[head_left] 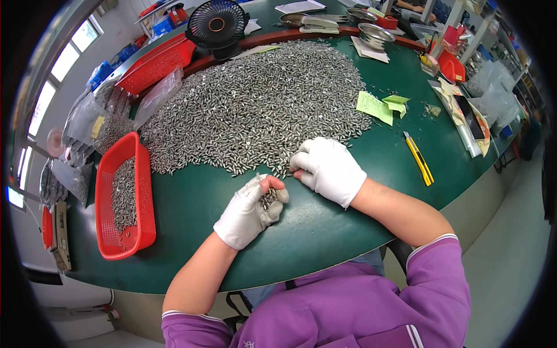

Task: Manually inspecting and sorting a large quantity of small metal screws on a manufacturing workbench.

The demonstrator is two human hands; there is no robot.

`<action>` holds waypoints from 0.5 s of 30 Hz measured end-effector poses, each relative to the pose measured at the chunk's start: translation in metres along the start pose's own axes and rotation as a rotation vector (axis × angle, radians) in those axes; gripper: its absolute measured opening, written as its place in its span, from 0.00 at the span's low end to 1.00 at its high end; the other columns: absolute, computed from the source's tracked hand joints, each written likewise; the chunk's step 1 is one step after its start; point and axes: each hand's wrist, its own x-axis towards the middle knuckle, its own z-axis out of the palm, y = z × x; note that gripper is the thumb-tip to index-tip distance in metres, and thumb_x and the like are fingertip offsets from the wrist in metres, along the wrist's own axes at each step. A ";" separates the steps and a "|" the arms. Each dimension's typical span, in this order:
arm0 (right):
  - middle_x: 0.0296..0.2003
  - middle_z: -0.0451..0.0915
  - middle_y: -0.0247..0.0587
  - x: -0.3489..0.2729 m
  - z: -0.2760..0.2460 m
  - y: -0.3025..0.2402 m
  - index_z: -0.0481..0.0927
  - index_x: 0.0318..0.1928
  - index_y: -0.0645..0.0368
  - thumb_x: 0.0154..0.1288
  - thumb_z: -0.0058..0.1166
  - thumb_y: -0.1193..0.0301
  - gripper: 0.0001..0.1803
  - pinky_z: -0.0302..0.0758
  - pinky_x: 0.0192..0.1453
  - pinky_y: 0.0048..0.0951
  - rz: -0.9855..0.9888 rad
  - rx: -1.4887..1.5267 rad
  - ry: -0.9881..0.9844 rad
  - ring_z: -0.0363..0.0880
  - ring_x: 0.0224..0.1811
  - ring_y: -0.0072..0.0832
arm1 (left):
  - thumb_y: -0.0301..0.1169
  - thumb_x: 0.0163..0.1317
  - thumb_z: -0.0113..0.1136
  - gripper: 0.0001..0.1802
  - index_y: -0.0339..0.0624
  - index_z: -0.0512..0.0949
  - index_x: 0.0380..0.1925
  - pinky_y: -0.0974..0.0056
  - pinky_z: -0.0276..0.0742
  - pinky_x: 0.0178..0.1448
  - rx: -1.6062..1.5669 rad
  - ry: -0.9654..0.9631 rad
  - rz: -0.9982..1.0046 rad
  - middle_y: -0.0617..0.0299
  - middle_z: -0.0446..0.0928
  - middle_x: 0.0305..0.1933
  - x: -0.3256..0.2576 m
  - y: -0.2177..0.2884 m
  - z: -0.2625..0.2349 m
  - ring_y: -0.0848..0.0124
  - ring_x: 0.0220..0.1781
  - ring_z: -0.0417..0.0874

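- Small silvery cylindrical metal pieces (255, 104) lie heaped right of the red perforated plastic basket (146, 197); more lie inside it.
- White-gloved left grip (246, 211), right of the basket, cups several pieces.
- White-gloved right grip (331, 171), farther right: curled beside the heap; cannot tell whether it pinches any.
- Pieces look light, rigid, probably slippery; best pinched mid-length.

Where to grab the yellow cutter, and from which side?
Probably by the rear half of the yellow cutter, right hand coming from the near side of the green table: it lies flat, slim handle angled toward the person, metal tip pointing away.
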 end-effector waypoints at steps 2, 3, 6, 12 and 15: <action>0.31 0.77 0.38 -0.002 -0.002 0.001 0.83 0.34 0.52 0.55 0.62 0.65 0.07 0.75 0.42 0.40 0.013 0.013 -0.010 0.77 0.37 0.40 | 0.45 0.68 0.56 0.15 0.46 0.76 0.43 0.72 0.59 0.28 -0.032 0.008 0.011 0.63 0.77 0.38 0.000 0.000 0.001 0.78 0.22 0.62; 0.31 0.77 0.38 -0.003 -0.002 0.002 0.83 0.34 0.51 0.55 0.62 0.66 0.07 0.75 0.42 0.40 0.011 0.030 -0.004 0.77 0.37 0.40 | 0.45 0.68 0.56 0.15 0.46 0.76 0.43 0.72 0.59 0.28 -0.033 0.009 0.012 0.63 0.77 0.38 0.000 0.000 0.000 0.78 0.22 0.62; 0.31 0.77 0.38 -0.002 -0.004 0.004 0.83 0.34 0.51 0.55 0.62 0.66 0.07 0.75 0.42 0.40 -0.002 0.046 -0.019 0.77 0.38 0.40 | 0.45 0.68 0.56 0.15 0.47 0.76 0.43 0.72 0.59 0.28 -0.082 0.037 -0.017 0.63 0.77 0.38 0.001 -0.001 -0.003 0.78 0.23 0.63; 0.32 0.78 0.38 -0.001 -0.001 -0.002 0.82 0.34 0.52 0.55 0.61 0.65 0.07 0.75 0.42 0.40 -0.036 -0.026 -0.053 0.77 0.38 0.39 | 0.45 0.68 0.56 0.15 0.47 0.75 0.43 0.72 0.60 0.28 -0.055 0.047 -0.009 0.64 0.76 0.37 0.001 -0.001 -0.003 0.78 0.23 0.63; 0.33 0.78 0.38 -0.001 0.002 -0.002 0.81 0.34 0.53 0.56 0.62 0.66 0.07 0.76 0.42 0.39 -0.017 0.036 0.007 0.78 0.38 0.39 | 0.41 0.68 0.57 0.12 0.47 0.75 0.44 0.73 0.59 0.28 -0.042 0.020 -0.004 0.64 0.76 0.37 0.001 -0.002 -0.003 0.79 0.23 0.63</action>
